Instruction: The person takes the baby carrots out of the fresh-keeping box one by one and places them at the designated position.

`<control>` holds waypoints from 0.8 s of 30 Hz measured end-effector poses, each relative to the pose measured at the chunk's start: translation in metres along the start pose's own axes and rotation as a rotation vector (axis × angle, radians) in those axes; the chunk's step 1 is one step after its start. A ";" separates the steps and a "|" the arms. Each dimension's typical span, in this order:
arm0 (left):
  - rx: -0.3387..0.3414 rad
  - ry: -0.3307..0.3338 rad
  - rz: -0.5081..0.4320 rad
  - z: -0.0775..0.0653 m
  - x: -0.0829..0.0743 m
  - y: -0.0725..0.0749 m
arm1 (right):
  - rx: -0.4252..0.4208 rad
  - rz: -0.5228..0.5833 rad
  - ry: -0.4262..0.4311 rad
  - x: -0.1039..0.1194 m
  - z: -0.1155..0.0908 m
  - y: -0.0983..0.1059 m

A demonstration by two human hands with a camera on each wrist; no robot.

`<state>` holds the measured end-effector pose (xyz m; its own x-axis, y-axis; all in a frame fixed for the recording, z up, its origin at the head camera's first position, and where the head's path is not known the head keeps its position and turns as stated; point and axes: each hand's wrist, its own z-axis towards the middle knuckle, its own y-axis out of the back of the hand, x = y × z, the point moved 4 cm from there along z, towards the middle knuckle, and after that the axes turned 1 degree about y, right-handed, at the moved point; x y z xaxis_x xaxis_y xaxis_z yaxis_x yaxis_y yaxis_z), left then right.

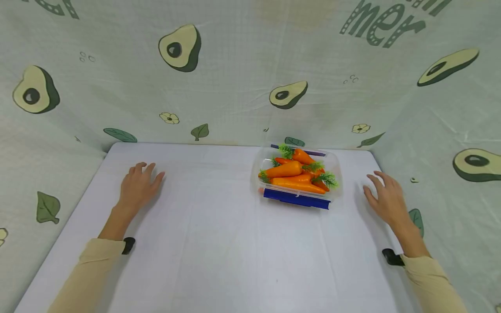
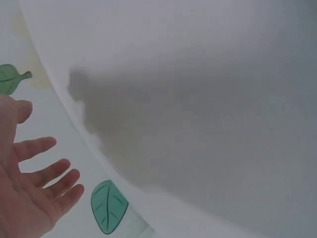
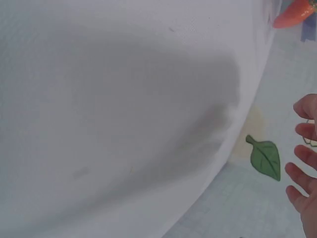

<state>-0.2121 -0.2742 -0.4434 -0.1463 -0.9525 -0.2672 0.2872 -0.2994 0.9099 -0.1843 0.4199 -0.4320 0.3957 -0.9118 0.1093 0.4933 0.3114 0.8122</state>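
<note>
A clear plastic food container [image 1: 255, 174] stands toward the back of the white table, right of the middle. It has dark blue side latches, and the front latch [image 1: 296, 198] hangs folded outward. Several orange carrots [image 1: 287, 169] with green leafy tops are heaped inside, partly covering one another. My left hand [image 1: 138, 186] hovers over the left side of the table, fingers spread and loosely bent, holding nothing. To the right of the container, apart from it, is my right hand [image 1: 387, 200], likewise relaxed with nothing in it. An orange tip [image 3: 294, 14] shows at the right wrist view's top corner.
The white table [image 1: 219, 243] ends at a back edge against a hanging cloth [image 1: 235, 74] printed with avocados and leaves. The same cloth runs down both sides. Dark wrist devices show at the left cuff [image 1: 128, 245] and the right cuff [image 1: 392, 257].
</note>
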 end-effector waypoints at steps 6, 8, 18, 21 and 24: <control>0.015 0.047 -0.079 0.004 -0.010 -0.005 | -0.038 0.026 0.001 0.007 0.005 0.002; 0.007 0.051 -0.091 0.006 -0.014 -0.007 | -0.037 0.033 -0.015 0.009 0.007 0.002; 0.033 0.082 -0.170 0.017 -0.035 -0.015 | -0.042 0.087 -0.123 0.021 0.013 0.001; 0.050 0.090 -0.196 0.021 -0.041 -0.018 | -0.048 0.105 -0.138 0.024 0.015 0.000; 0.065 0.095 -0.223 0.026 -0.049 -0.021 | -0.053 0.117 -0.156 0.027 0.018 -0.001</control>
<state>-0.2355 -0.2199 -0.4415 -0.1085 -0.8653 -0.4894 0.1956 -0.5013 0.8429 -0.1882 0.3902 -0.4193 0.3298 -0.8977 0.2922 0.4930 0.4278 0.7576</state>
